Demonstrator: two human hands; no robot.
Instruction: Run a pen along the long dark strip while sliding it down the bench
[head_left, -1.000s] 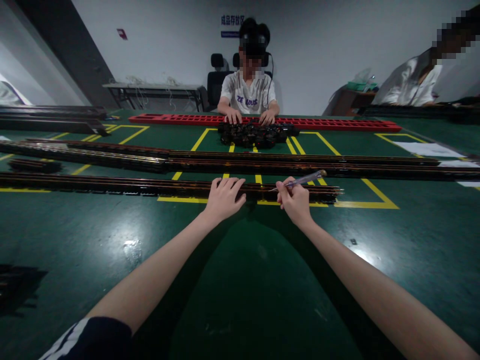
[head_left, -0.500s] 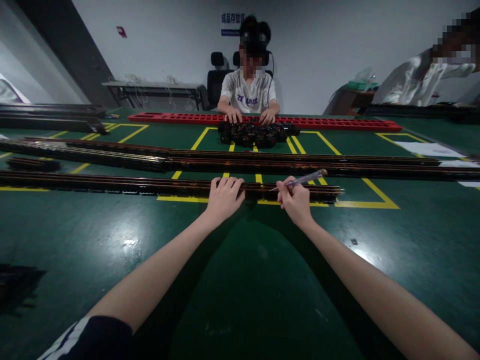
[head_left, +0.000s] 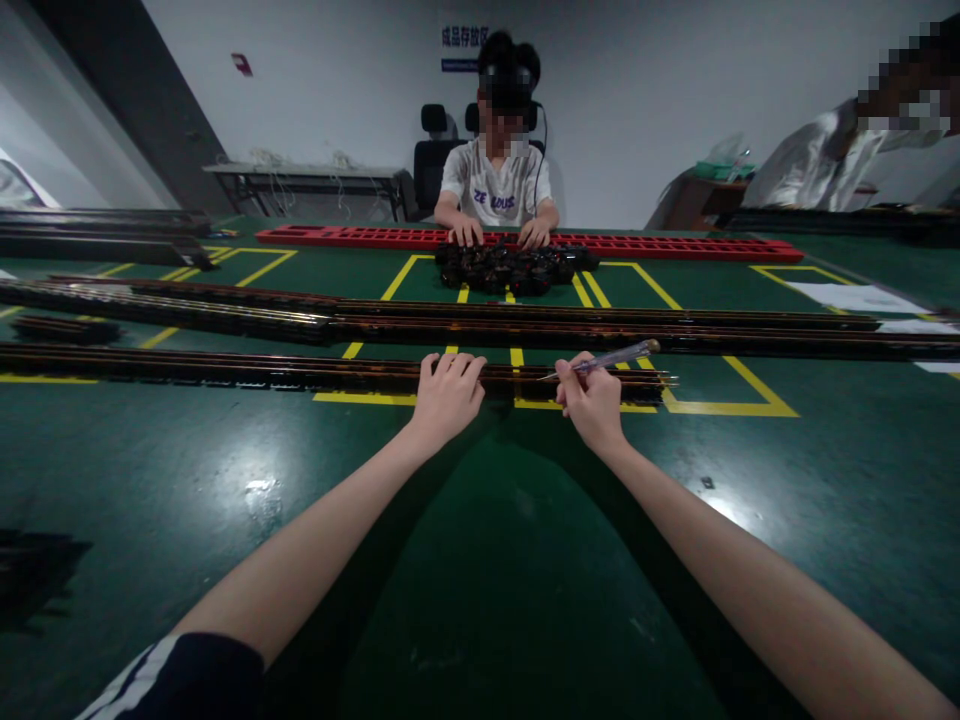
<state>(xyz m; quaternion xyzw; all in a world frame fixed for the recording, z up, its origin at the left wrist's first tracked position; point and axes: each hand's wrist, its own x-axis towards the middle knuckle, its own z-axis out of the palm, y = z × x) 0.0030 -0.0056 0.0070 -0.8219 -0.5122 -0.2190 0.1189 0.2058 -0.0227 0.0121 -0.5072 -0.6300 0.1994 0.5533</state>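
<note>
A bundle of long, thin black strips (head_left: 225, 370) with coppery glints runs sideways across the green table. Over its top lies my left hand (head_left: 448, 395), fingers curled across the far edge and thumb on the near side. My right hand (head_left: 594, 402) pinches a slim screwdriver (head_left: 624, 355) with a clear handle. The handle slants up to the right, and the thin metal shaft points left over the strips. Whether the tip touches them I cannot tell. Just right of that hand is the bundle's uneven right end.
Behind lies a second row of long dark strips (head_left: 600, 325). A heap of black parts (head_left: 510, 268) and a red slotted rail (head_left: 675, 245) are farther back, where a co-worker (head_left: 496, 185) has both hands. Another person (head_left: 814, 160) is at right. Yellow tape (head_left: 735, 409) marks the table (head_left: 517, 560).
The bundle of strips has slid slightly left, its right end now closer to my right hand. Both hands have stayed nearly in place, the screwdriver still in the right.
</note>
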